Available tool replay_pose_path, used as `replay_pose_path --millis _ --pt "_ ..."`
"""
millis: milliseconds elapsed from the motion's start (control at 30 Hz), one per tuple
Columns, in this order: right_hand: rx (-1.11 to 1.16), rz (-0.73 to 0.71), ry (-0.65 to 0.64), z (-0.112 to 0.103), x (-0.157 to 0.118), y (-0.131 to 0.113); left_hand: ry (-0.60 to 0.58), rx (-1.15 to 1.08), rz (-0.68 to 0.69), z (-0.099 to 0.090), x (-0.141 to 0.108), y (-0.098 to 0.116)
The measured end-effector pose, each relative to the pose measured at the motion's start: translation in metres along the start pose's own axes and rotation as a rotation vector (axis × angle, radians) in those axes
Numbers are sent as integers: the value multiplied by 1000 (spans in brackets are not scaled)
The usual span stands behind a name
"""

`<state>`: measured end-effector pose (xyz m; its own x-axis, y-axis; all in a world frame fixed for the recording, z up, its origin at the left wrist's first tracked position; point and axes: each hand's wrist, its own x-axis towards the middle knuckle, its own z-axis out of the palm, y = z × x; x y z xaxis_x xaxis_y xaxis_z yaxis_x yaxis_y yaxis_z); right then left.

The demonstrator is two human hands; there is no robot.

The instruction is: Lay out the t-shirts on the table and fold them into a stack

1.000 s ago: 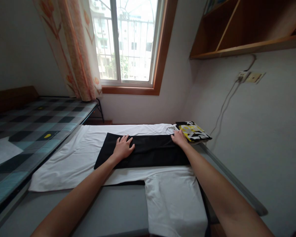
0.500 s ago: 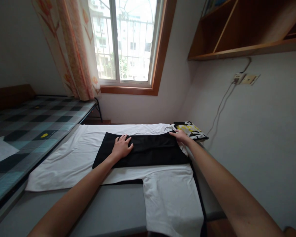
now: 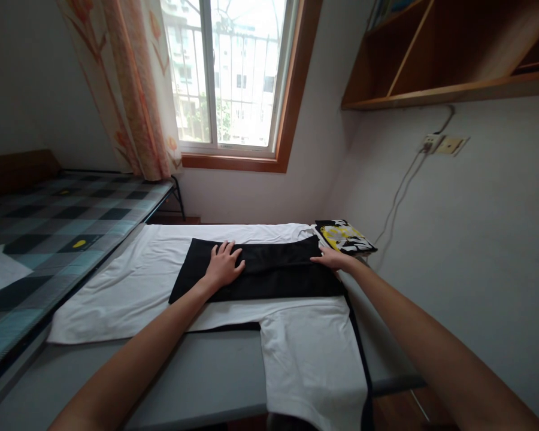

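A folded piece of black clothing (image 3: 269,270), perhaps trousers, lies across a white short-sleeved shirt (image 3: 112,287) spread on the grey table. My left hand (image 3: 224,263) rests on the left half of the black cloth, fingers spread and palm down. At the black cloth's right edge is my right hand (image 3: 335,258), its thumb on the cloth and its fingers beside the upper corner, apart from the thumb. One white sleeve (image 3: 312,359) reaches toward me over the table's front edge. More dark cloth shows along the shirt's near and right edges.
A patterned black, white and yellow folded cloth (image 3: 348,236) lies at the far right corner of the grey table (image 3: 202,371). A bed with a checked cover (image 3: 94,209) stands at left. Wooden shelves (image 3: 404,90) overhang the right, above a socket (image 3: 433,143) with a cord.
My right hand has come slightly toward me along the black cloth's right edge, off its upper corner, and the thumb has parted from the fingers. My left hand stays nearly in place.
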<state>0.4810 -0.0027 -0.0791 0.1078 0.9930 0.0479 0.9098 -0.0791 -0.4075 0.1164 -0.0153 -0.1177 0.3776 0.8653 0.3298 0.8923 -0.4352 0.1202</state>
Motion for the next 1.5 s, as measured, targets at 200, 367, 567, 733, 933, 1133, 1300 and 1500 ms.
replay_pose_path --millis 200,367,567,733,933,1133,1300,1500 --pt "108 187 -260 -26 1 -19 -97 -165 508 -4 -5 11" --pt "295 163 -286 -55 1 -82 -124 -423 412 -5 0 13" --pt "491 -265 -594 -26 -14 -156 -173 -1290 -335 -15 22 3" --pt "136 -590 -267 26 -21 -149 -256 -1327 -375 -15 19 -2" --pt "112 -666 -53 56 -26 -115 -134 -1094 -51 -3 12 17" --pt "28 -688 -35 68 -35 -102 -9 -1126 -242 -5 12 22" --pt "-88 -665 -105 82 -47 -107 -142 -1059 -429 -15 16 12" --pt "-104 -703 -104 87 -50 -103 -77 -482 -157 -39 16 3"
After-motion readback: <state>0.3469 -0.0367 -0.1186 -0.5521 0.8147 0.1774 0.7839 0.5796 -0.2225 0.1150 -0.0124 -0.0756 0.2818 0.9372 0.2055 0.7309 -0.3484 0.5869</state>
